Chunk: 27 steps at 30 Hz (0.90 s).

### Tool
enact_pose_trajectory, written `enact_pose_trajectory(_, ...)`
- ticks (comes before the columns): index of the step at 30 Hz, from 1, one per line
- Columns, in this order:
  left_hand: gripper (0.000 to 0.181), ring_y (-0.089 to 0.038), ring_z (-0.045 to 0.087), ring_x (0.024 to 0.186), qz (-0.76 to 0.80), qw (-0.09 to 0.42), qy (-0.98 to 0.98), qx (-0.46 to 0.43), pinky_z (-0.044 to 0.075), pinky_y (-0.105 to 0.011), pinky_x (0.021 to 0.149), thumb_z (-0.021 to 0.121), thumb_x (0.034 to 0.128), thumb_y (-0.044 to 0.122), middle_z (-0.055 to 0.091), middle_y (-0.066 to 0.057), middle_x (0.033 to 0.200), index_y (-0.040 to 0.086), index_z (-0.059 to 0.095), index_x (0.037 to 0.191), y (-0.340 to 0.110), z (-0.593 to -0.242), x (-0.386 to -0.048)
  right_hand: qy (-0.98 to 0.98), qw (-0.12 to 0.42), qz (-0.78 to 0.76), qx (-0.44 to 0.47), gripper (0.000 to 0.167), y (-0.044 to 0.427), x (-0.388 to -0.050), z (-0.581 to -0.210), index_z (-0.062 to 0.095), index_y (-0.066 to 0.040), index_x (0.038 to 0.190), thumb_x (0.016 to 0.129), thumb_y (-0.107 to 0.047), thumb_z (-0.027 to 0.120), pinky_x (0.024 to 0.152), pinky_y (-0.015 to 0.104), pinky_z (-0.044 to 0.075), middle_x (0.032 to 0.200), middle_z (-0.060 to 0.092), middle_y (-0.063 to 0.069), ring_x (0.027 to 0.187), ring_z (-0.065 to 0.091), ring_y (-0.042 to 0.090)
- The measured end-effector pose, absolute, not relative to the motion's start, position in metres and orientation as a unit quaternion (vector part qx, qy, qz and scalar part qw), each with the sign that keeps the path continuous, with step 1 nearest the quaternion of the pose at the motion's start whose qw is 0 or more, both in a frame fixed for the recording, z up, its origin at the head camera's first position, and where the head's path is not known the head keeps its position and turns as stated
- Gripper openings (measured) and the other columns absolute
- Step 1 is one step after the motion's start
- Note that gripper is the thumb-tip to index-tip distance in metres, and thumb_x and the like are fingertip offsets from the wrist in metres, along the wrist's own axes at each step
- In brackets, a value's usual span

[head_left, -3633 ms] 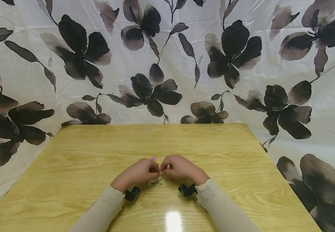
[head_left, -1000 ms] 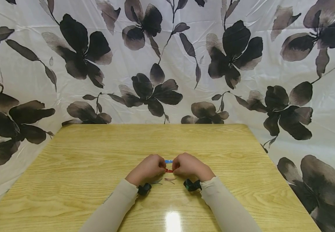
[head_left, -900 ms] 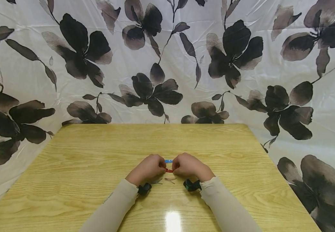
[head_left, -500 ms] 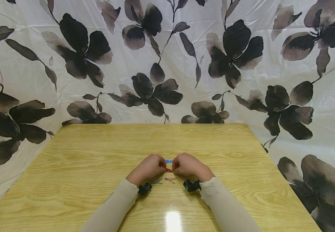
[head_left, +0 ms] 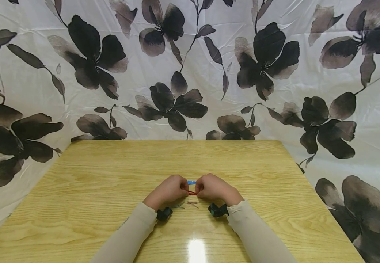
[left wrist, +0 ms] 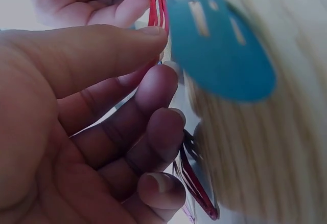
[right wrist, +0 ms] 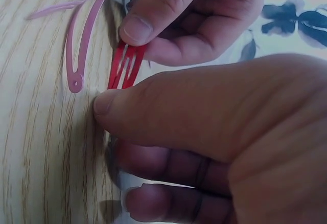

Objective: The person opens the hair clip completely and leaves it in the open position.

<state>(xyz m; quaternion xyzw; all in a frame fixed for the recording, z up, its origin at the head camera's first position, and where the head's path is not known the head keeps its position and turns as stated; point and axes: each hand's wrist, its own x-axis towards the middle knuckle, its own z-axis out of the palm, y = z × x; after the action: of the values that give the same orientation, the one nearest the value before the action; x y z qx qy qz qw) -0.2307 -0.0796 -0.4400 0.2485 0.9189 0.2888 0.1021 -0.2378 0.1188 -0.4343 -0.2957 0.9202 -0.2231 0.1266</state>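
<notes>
Both hands hold one red snap hair clip (head_left: 192,193) just above the table, stretched between them. The left hand (head_left: 168,190) pinches its left end between thumb and fingertips. At the other end the right hand (head_left: 217,189) does the same. The right wrist view shows the slots of the red clip (right wrist: 127,65) between the two thumbs. On the table nearer the body lies a pink hair clip (head_left: 193,203), its arms spread apart in the right wrist view. A greenish-grey clip (head_left: 178,206) lies left of it. Fingertips hide the red clip's ends.
A blue hair clip (head_left: 191,182) lies beyond the hands. Close to the left wrist camera is a teal clip (left wrist: 225,55); a dark red-edged clip (left wrist: 198,188) shows below the fingers. The wood-grain table (head_left: 111,164) meets a flowered cloth (head_left: 216,120) behind.
Since the oldest frame both hands have shifted right, and the red clip, blue clip and pink clip have come into view. Over the last second the hands stay put; the red clip's strips look slightly more separated.
</notes>
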Motion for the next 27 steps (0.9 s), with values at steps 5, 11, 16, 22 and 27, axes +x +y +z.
enact_pose_trajectory(5,0.012,-0.012,0.050,0.063,0.295,0.104,0.916,0.252,0.043,-0.028,0.061,0.068,0.0875,0.010,0.059,0.005,0.070,0.012,0.067,0.076,-0.0801,-0.4398,-0.2305,0.920,0.126,-0.219,-0.299,0.012,0.1194,-0.2375,-0.4345,0.068,-0.019,0.076,0.084,-0.011,0.068,0.060,0.026,0.045,0.068,0.060,-0.009,0.060,0.052,0.009)
enact_pose_trajectory(11,0.013,-0.011,0.050,0.061,0.294,0.101,0.916,0.253,0.042,-0.027,0.059,0.068,0.0874,0.010,0.058,0.004,0.068,0.013,0.066,0.075,-0.0805,-0.4412,-0.2318,0.919,0.126,-0.217,-0.305,0.011,0.1194,-0.2377,-0.4345,0.069,-0.019,0.077,0.085,-0.012,0.067,0.060,0.025,0.044,0.068,0.060,-0.009,0.059,0.051,0.008)
enact_pose_trajectory(16,0.012,-0.012,0.050,0.061,0.292,0.094,0.921,0.238,0.043,-0.027,0.058,0.065,0.0863,0.010,0.059,0.004,0.069,0.014,0.067,0.075,-0.0812,-0.4401,-0.2330,0.919,0.119,-0.219,-0.305,0.010,0.1200,-0.2383,-0.4341,0.068,-0.019,0.078,0.086,-0.012,0.067,0.060,0.025,0.044,0.070,0.060,-0.008,0.060,0.051,0.009)
enact_pose_trajectory(22,0.012,-0.013,0.052,0.063,0.298,0.077,0.924,0.226,0.044,-0.028,0.060,0.063,0.0859,0.008,0.061,0.004,0.072,0.013,0.068,0.076,-0.0826,-0.4367,-0.2345,0.918,0.103,-0.228,-0.308,0.008,0.1198,-0.2386,-0.4327,0.068,-0.019,0.082,0.088,-0.014,0.066,0.064,0.026,0.045,0.074,0.060,-0.008,0.064,0.052,0.009)
enact_pose_trajectory(27,0.011,-0.012,0.053,0.065,0.307,0.073,0.925,0.210,0.046,-0.029,0.061,0.063,0.0885,0.009,0.063,0.003,0.074,0.012,0.069,0.079,-0.0839,-0.4357,-0.2360,0.912,0.090,-0.264,-0.302,0.006,0.1211,-0.2406,-0.4359,0.070,-0.017,0.088,0.089,-0.013,0.065,0.065,0.026,0.046,0.077,0.062,-0.007,0.066,0.053,0.009)
